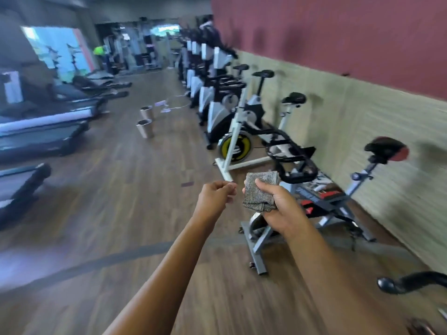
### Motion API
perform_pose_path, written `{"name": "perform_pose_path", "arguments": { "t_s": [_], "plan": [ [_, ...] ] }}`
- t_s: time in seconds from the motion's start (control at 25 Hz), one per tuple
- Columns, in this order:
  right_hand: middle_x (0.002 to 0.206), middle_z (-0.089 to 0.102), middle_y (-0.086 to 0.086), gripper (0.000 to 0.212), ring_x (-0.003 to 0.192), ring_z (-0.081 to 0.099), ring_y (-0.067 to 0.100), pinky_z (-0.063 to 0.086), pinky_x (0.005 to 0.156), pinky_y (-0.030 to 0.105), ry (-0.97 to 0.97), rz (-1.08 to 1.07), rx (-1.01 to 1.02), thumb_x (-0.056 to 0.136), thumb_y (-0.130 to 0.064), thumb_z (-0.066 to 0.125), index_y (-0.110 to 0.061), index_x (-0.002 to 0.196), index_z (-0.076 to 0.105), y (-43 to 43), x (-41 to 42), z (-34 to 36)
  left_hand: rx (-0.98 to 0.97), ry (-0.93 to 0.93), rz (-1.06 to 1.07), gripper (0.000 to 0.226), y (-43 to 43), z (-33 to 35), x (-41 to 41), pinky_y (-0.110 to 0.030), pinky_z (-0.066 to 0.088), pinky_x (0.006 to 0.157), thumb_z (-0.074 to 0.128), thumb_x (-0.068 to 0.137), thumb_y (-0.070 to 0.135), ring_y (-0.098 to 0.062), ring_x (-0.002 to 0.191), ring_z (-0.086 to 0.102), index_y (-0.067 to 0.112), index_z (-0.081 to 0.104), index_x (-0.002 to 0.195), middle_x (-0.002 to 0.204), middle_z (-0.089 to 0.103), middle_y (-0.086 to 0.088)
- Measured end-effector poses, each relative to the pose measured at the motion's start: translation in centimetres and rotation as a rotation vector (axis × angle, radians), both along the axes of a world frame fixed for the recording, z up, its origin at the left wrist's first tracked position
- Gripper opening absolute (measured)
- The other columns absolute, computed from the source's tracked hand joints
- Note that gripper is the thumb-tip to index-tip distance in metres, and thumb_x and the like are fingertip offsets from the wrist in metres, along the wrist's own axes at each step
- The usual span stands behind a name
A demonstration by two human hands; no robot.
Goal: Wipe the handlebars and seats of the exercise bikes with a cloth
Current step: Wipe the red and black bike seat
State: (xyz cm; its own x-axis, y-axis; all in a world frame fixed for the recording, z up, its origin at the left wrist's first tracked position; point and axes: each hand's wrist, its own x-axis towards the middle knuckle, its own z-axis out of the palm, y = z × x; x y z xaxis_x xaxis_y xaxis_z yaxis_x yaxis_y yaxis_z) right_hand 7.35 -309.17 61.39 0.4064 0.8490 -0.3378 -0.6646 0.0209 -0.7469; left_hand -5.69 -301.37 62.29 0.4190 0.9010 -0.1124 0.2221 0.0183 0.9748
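Head view, the only view; edges smeared by blur.

Right hand: gripping the grey cloth, which is folded into a pad, thumb across its front and fingers behind. The cloth is held up in the air, touching no bike.

Left hand: just beside the cloth on its left, fingers curled in toward the thumb, nothing visible in them.

Key relation: the black handlebars of the nearest bike lie just beyond the cloth, ahead and to its right. The cloth's top corner overlaps the near loop in the frame, but depth is unclear and contact is not shown. The bars' long axis runs from that near end away toward the row of bikes. The seat of the same bike sits well apart to the right, toward the wall. The right hand is the nearer one to both — judged best placed for a short forward reach onto the near loop first.

Surface: wood-plank floor with a dark line across it.

Room: a gym, with more exercise bikes lined along the tan-and-maroon wall, treadmills at left and two metal bins mid-floor.
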Motion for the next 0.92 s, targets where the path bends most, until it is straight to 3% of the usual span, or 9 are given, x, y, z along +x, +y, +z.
{"name": "perform_pose_path", "arguments": {
  "t_s": [0.12, 0.24, 0.28, 0.4, 0.6, 0.68, 0.8, 0.88, 0.92],
  "plan": [
    [0.105, 0.070, 0.015, 0.025, 0.090, 0.067, 0.025, 0.054, 0.080, 0.037, 0.005, -0.232, -0.005, 0.099, -0.012, 0.056, -0.001, 0.119, 0.065, 2.9, 8.2, -1.3, 0.019, -0.018, -0.181, 0.017, 4.5, -0.8, 10.0, -0.014, 0.046, 0.059, 0.056, 0.098, 0.016, -0.012, 0.075, 0.062, 0.011, 0.072, 0.096, 0.088, 0.071, -0.002],
    [0.096, 0.072, 0.011, 0.013, 0.086, 0.069, 0.024, 0.055, 0.075, 0.036, 0.077, -0.444, -0.014, 0.099, -0.011, 0.056, -0.008, 0.106, 0.066, 5.6, 15.8, -3.4, -0.010, -0.010, -0.332, 0.018, 7.6, -2.0, 20.1, -0.027, 0.052, 0.070, 0.057, 0.097, 0.014, -0.017, 0.079, 0.064, 0.014, 0.072, 0.087, 0.086, 0.072, -0.003],
    [0.099, 0.073, 0.011, 0.013, 0.090, 0.069, 0.024, 0.056, 0.081, 0.039, 0.100, -0.502, -0.028, 0.099, -0.012, 0.057, -0.009, 0.108, 0.066, 6.4, 18.0, -4.2, -0.023, 0.001, -0.373, 0.019, 8.3, -2.5, 23.0, -0.028, 0.053, 0.071, 0.057, 0.096, 0.013, -0.018, 0.079, 0.064, 0.015, 0.072, 0.084, 0.085, 0.072, -0.003],
    [0.124, 0.068, 0.009, 0.037, 0.118, 0.062, 0.028, 0.042, 0.110, 0.050, 0.126, -0.652, -0.073, 0.091, -0.023, 0.068, -0.011, 0.126, 0.063, 8.2, 25.1, -6.5, -0.034, 0.031, -0.496, 0.024, 10.4, -3.6, 31.8, -0.026, 0.046, 0.064, 0.058, 0.095, 0.012, -0.019, 0.069, 0.059, 0.014, 0.070, 0.075, 0.075, 0.068, -0.006],
    [0.140, 0.058, 0.008, 0.053, 0.137, 0.045, 0.029, 0.032, 0.117, 0.051, 0.204, -0.790, -0.095, 0.076, -0.027, 0.078, -0.013, 0.126, 0.066, 8.4, 35.1, -8.6, -0.151, 0.090, -0.653, 0.022, 12.6, -5.5, 44.4, -0.025, 0.043, 0.054, 0.058, 0.097, 0.007, -0.023, 0.064, 0.058, 0.012, 0.067, 0.078, 0.063, 0.065, 0.000],
    [0.132, 0.064, 0.009, 0.054, 0.132, 0.051, 0.029, 0.035, 0.116, 0.052, 0.209, -0.836, -0.098, 0.072, -0.022, 0.081, -0.011, 0.124, 0.067, 8.1, 38.6, -8.5, -0.160, 0.108, -0.708, 0.022, 13.2, -6.3, 49.5, -0.025, 0.043, 0.054, 0.060, 0.096, 0.009, -0.019, 0.059, 0.056, 0.014, 0.068, 0.077, 0.062, 0.064, 0.002],
    [0.111, 0.067, 0.007, 0.041, 0.109, 0.058, 0.024, 0.038, 0.112, 0.040, 0.201, -0.912, -0.175, 0.087, -0.008, 0.071, -0.001, 0.126, 0.062, 7.9, 44.2, -8.0, -0.144, 0.151, -0.779, 0.022, 14.1, -7.8, 57.7, -0.023, 0.038, 0.052, 0.060, 0.095, 0.012, -0.016, 0.056, 0.057, 0.017, 0.068, 0.075, 0.069, 0.066, -0.001],
    [0.098, 0.041, -0.003, 0.027, 0.101, 0.050, 0.024, 0.036, 0.102, 0.036, 0.189, -0.963, -0.240, 0.091, -0.003, 0.065, 0.001, 0.118, 0.060, 7.6, 47.5, -7.3, -0.158, 0.176, -0.828, 0.022, 14.5, -8.9, 62.9, -0.023, 0.036, 0.050, 0.058, 0.095, 0.009, -0.013, 0.051, 0.055, 0.015, 0.068, 0.076, 0.069, 0.065, -0.003],
    [0.094, 0.033, -0.002, 0.019, 0.105, 0.051, 0.027, 0.036, 0.102, 0.038, 0.179, -0.988, -0.256, 0.092, -0.001, 0.063, 0.001, 0.111, 0.059, 7.6, 49.5, -7.0, -0.173, 0.187, -0.858, 0.023, 14.5, -9.5, 65.6, -0.024, 0.035, 0.049, 0.057, 0.095, 0.007, -0.012, 0.047, 0.053, 0.014, 0.067, 0.076, 0.067, 0.063, -0.003]
  ]
}}
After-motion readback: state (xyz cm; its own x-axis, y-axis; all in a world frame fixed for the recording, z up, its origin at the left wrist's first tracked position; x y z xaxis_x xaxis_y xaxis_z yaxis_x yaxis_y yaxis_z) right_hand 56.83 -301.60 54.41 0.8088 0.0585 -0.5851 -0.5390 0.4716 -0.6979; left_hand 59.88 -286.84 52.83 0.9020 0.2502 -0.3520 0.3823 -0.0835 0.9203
